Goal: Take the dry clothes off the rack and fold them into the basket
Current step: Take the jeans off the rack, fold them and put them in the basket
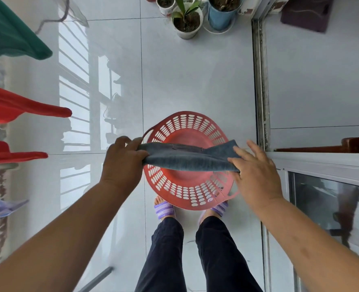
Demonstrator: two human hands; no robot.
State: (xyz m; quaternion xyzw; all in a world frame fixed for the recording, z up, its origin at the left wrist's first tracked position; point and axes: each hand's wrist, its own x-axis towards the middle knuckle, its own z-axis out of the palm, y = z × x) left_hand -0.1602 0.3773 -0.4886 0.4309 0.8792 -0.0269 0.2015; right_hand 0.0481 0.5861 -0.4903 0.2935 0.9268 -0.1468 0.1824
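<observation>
A grey-blue cloth [187,160] is stretched flat and folded between my two hands, hanging over the red perforated basket [187,194] on the tiled floor. My left hand [122,163] grips the cloth's left end with curled fingers. My right hand [256,171] holds the right end, thumb under the cloth and fingers spread over it. The basket bottom looks bare. At the left edge hang a green garment [10,32], two red garments [16,106] [8,153] and a lilac one [1,208].
Potted plants [187,20] stand at the far side of the floor. A sliding door track [261,85] runs down the right, with a glass door [330,209] beside my right arm. My feet in purple slippers [164,210] stand just behind the basket.
</observation>
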